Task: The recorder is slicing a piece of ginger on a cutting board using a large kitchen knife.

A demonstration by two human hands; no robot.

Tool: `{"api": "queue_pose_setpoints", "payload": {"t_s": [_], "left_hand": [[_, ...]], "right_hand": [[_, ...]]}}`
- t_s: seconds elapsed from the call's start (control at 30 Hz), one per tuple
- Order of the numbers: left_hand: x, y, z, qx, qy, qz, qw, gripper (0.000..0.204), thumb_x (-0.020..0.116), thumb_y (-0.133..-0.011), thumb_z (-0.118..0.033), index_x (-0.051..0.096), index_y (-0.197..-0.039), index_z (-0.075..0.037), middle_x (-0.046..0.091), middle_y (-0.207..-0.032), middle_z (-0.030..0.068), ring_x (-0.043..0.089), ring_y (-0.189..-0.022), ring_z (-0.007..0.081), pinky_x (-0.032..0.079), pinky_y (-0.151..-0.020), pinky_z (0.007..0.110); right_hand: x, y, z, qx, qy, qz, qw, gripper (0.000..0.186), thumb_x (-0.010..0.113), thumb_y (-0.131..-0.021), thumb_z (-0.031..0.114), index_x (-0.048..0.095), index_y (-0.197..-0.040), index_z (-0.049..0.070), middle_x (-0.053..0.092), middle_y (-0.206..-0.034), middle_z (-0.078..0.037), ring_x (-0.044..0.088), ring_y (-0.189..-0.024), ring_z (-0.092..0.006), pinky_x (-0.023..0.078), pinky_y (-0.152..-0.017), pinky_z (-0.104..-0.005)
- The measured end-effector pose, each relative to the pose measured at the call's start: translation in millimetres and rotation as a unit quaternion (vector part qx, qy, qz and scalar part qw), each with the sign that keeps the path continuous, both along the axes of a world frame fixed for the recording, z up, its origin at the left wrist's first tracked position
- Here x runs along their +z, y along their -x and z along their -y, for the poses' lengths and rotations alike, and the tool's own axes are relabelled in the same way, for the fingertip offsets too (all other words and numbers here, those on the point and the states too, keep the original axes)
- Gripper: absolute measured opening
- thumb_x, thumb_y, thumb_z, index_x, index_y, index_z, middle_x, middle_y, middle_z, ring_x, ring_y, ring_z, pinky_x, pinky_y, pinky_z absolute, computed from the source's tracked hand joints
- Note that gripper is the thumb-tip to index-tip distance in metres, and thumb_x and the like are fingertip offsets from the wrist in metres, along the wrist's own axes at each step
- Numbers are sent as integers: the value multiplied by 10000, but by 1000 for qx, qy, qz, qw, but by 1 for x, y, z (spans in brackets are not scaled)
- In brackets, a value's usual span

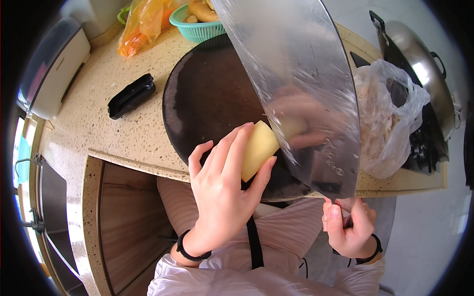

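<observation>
My left hand grips a peeled yellow potato piece, fingers curled along its side, on a dark round cutting board. My right hand is closed on the handle of a large steel cleaver, whose broad blade rises over the board's right part, with its lower portion beside the potato. The blade hides part of the board and shows a blurred reflection of my hand and the potato.
A speckled counter holds a black plastic tray, a white-and-grey container, an orange bag and a green basket. Right are a plastic bag, a steel pan and a black stove. A sink edge is left.
</observation>
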State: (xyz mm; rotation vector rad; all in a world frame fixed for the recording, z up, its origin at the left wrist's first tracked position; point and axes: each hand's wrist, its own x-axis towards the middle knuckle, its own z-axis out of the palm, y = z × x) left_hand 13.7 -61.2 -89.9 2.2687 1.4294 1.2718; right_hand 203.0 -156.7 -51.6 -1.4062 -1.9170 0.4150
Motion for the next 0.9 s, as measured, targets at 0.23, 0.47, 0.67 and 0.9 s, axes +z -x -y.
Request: {"api": "queue_pose_setpoints", "payload": {"t_s": [0.23,0.47,0.67,0.9], "left_hand": [[-2,1,-1,1,-3,-3,1000,489,735,-753,-200,562,-1180,-35,634,-1098,63,616,-919,180,335,-940,360],[-1,1,0,1,4,-15,1000,496,738,-758,-215,557,-1181,-29,636,-1101,65,616,-918,175,332,-939,356],[0,1,1,1,9,-9,1000,517,743,-756,-218,546,-1192,-23,636,-1110,66,620,-909,173,336,-930,346],[1,0,1,1,21,0,1000,531,757,-738,-201,551,-1188,-8,634,-1102,90,617,-891,198,356,-907,345]], "right_hand": [[-4,1,3,-12,-5,20,1000,85,466,-900,-21,493,-918,-99,584,-648,-82,514,-470,-77,427,-425,-231],[5,6,4,-18,14,97,995,134,463,-905,-1,478,-962,-122,575,-624,-69,515,-462,-81,422,-428,-232],[11,17,-2,-51,-65,112,990,114,599,-835,57,553,-793,-38,529,-577,-68,467,-356,-168,359,-349,-291],[46,14,-8,-53,58,162,984,116,584,-838,69,543,-785,-25,504,-559,-83,480,-368,-210,383,-371,-313]]}}
